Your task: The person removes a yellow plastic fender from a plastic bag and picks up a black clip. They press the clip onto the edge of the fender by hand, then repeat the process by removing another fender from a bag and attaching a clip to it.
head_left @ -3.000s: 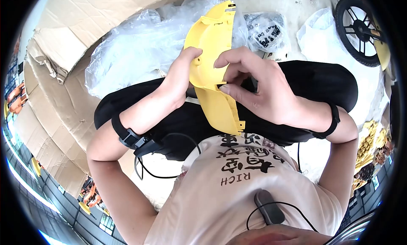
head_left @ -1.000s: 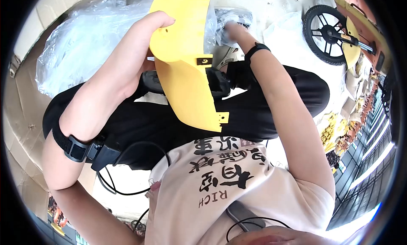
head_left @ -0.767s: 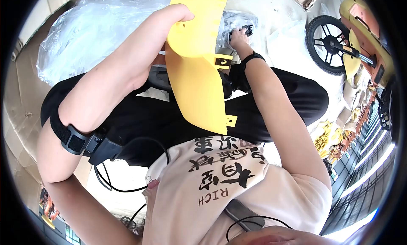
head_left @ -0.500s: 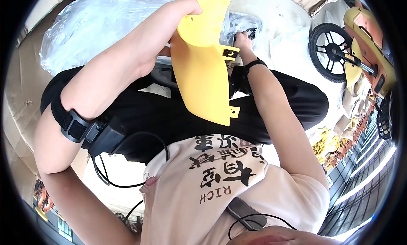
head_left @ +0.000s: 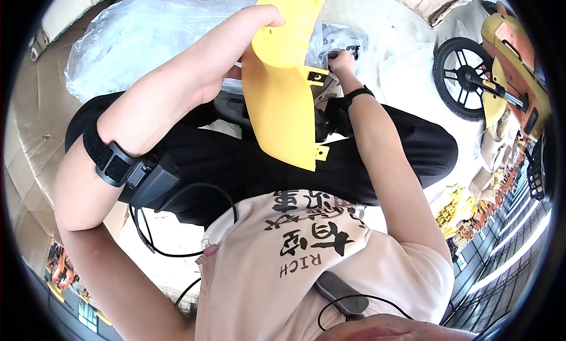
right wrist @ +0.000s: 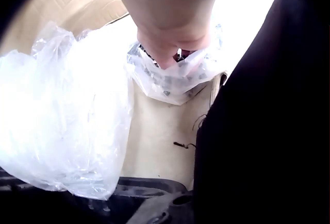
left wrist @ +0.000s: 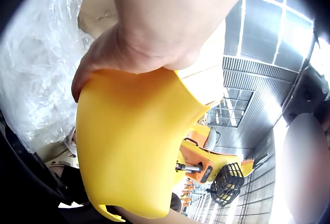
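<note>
My left hand holds a curved yellow plastic panel upright in front of my chest, thumb on its upper edge and fingers behind it. In the left wrist view the left hand grips the top of the same yellow panel. My right hand reaches out past my knee into a small clear bag of small dark parts on the floor. In the right wrist view the right hand has its fingertips inside the small bag; what they hold is hidden.
A large crumpled clear plastic sheet lies on flattened cardboard to the left. A black spoked wheel on a yellow-and-orange ride-on vehicle stands at the right. My legs in black trousers cross the middle.
My right hand has let go of the yellow panel and reached forward into the small bag. My left hand alone now holds the panel, raised and turned.
</note>
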Demonstrator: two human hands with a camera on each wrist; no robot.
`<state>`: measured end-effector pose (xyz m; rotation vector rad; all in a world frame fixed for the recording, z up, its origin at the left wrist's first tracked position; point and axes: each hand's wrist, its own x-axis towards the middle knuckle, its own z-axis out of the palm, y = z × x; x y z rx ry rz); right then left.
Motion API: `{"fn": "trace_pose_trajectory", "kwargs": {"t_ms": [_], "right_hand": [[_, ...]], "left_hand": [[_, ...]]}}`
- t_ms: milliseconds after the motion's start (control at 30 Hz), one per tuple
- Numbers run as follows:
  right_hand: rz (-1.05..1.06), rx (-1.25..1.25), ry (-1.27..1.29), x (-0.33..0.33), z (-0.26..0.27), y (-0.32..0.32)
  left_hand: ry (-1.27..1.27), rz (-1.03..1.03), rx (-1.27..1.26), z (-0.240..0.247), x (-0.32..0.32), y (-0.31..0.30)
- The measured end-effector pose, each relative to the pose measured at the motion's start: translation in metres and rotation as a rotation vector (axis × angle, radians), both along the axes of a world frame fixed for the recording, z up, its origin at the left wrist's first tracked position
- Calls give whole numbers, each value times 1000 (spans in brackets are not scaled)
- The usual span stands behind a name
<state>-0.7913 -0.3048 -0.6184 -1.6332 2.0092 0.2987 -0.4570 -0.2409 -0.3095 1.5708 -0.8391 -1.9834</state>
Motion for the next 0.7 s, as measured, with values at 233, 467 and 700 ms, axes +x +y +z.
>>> {"fn": "trace_pose_trajectory", "kwargs": {"t_ms": [233,467,700], "right_hand": [[-1092,34,-953,-19,-31,-27],[-1015,595,-1906,-76,-18,-25],[-1156,466,-1671,-60,17,-24]], "left_hand": [[2,-8,-18,3,0,1],[-25,-5,-26,-7,2,1],[-57,-13,-40,-6,3,1]]}}
